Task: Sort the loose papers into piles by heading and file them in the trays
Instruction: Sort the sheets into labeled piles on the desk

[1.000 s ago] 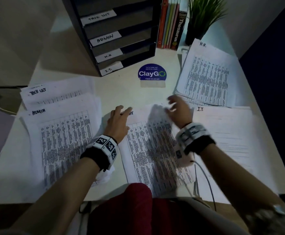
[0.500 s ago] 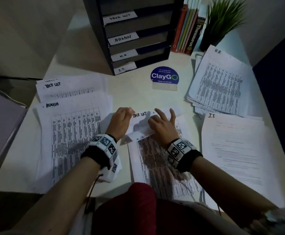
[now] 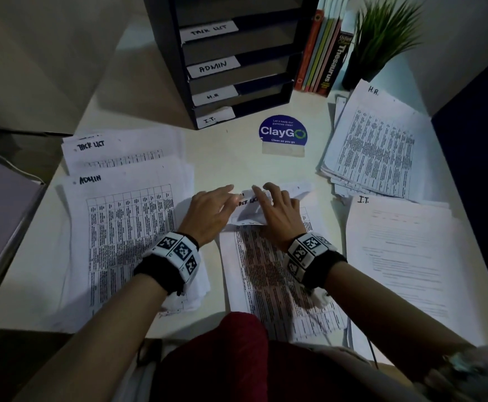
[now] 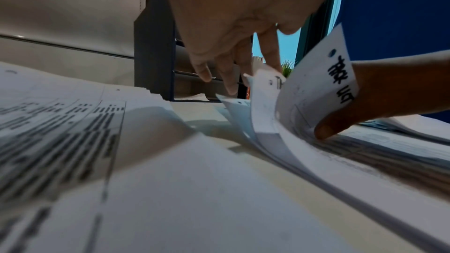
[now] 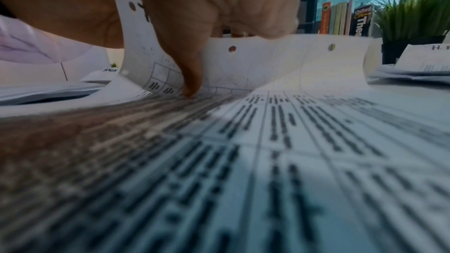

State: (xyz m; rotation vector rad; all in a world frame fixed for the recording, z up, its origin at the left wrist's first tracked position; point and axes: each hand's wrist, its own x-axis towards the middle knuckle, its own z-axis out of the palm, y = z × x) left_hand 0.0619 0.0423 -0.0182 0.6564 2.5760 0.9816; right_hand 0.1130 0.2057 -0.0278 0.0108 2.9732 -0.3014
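A stack of printed sheets (image 3: pixel 280 271) lies on the table before me. Its top sheets, headed TASK LIST (image 3: pixel 247 211) (image 4: pixel 316 84) (image 5: pixel 280 61), are curled up at the far edge. My right hand (image 3: pixel 279 211) holds that curl, thumb (image 5: pixel 187 55) in front and fingers behind. My left hand (image 3: pixel 210 211) (image 4: pixel 231 45) reaches in with straight fingers and touches the edges of the sheets underneath. Sorted piles lie around: TASK LIST (image 3: pixel 121 152), ADMIN (image 3: pixel 115 227), H.R. (image 3: pixel 379 146) and I.T. (image 3: pixel 405 256). A dark tray rack (image 3: pixel 266 60) with the same labels stands behind.
A blue ClayGo sticker (image 3: pixel 282 133) sits on the table between the rack and my hands. Upright books (image 3: pixel 324 53) and a potted plant (image 3: pixel 381 33) stand at the back right. Dark walls close in on both sides.
My right hand came back from the right to the top of the middle stack and curled its top sheets up. My left fingers have stretched out to the sheet edges.
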